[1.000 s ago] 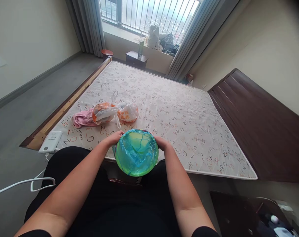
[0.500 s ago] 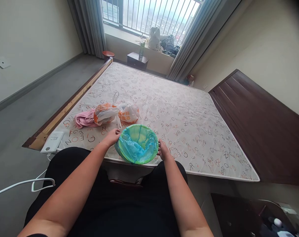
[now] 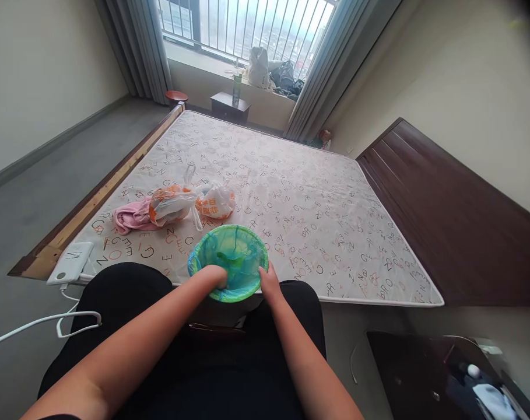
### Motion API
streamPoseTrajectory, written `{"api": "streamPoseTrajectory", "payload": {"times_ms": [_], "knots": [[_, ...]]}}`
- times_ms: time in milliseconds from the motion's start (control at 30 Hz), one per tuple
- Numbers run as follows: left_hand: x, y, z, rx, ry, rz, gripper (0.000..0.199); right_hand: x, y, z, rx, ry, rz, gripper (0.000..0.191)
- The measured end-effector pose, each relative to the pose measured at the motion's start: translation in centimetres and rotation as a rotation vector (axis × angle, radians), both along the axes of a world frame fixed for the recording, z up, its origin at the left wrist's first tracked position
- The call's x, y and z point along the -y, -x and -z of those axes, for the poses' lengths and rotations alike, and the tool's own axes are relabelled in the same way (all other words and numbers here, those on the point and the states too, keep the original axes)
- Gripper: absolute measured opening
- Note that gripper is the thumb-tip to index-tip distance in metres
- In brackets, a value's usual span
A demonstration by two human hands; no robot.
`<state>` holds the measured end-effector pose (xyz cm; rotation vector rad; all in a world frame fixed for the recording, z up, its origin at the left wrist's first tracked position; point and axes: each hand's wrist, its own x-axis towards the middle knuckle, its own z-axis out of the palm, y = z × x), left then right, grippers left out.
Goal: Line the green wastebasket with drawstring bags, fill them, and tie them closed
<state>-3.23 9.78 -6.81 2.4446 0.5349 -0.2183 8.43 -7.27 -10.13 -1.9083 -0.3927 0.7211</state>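
A green waste bin point(image 3: 265, 248) lined with a thin blue plastic bag point(image 3: 242, 283) is tilted toward me above the near edge of the mattress. My right hand point(image 3: 270, 282) grips the bin's right rim, thumb over the lip and fingers curled round the outside. My left hand point(image 3: 218, 276) reaches over the near left rim into the bin; the bag and wrist hide its fingers. Just beyond the bin, two knotted plastic bags with orange print point(image 3: 172, 204) and a pink cloth point(image 3: 133, 216) lie on the mattress.
The bare mattress point(image 3: 308, 192) spreads ahead, with a wooden bed rail point(image 3: 102, 189) at left and a dark headboard point(image 3: 448, 216) at right. A white device point(image 3: 70, 262) with a cable point(image 3: 41, 319) sits at the near left corner. A dark nightstand point(image 3: 404, 373) stands at lower right.
My left hand has moved from the bin's left rim down into the bin, where the blue bag now lies closer to the walls. My right hand stays on the right rim.
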Motion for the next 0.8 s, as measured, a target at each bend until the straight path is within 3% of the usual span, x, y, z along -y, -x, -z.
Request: {"api": "streamPoseTrajectory", "payload": {"times_ms": [133, 233, 300, 367, 433, 500, 567, 667, 733, 800], "knots": [[-2.9, 1.1, -2.9, 0.093, 0.024, 0.025, 0.036, 0.1, -0.4, -0.1, -0.047, -0.018, 0.049, 0.058], [-4.8, 2.3, -4.8, 0.346, -0.099, -0.213, 0.035, 0.2, -1.4, 0.3, -0.081, -0.081, 0.089, 0.057], [-5.7, 3.1, -4.6, 0.436, -0.169, -0.452, 0.041, 0.2, -2.4, 0.4, -0.09, -0.117, 0.106, 0.056], [-6.2, 3.8, -3.4, 0.345, -0.095, -0.644, 0.06, 0.2, -3.6, 0.0, -0.068, -0.087, 0.095, 0.054], [-6.5, 4.3, -2.0, 0.156, 0.124, -0.711, 0.076, -0.1, -4.9, -1.1, 0.038, 0.006, 0.105, 0.053], [-6.4, 4.6, -1.2, 0.029, 0.317, -0.646, 0.079, -1.2, -6.1, -3.1, 0.242, 0.084, 0.17, 0.054], [-6.2, 4.7, -1.1, 0.014, 0.355, -0.532, 0.069, -3.5, -7.1, -5.5, 0.478, 0.092, 0.22, 0.055], [-6.1, 4.6, -1.6, 0.033, 0.269, -0.412, 0.055, -10.0, -7.8, -8.8, 0.675, 0.026, 0.093, 0.038], [-6.2, 4.6, -1.8, 0.011, 0.265, -0.383, 0.056, -16.0, -7.7, -9.9, 0.66, -0.011, -0.051, 0.029], [-6.4, 4.6, -1.8, -0.01, 0.293, -0.376, 0.059, -22.3, -7.2, -9.7, 0.433, 0.052, -0.248, 0.027]]}}
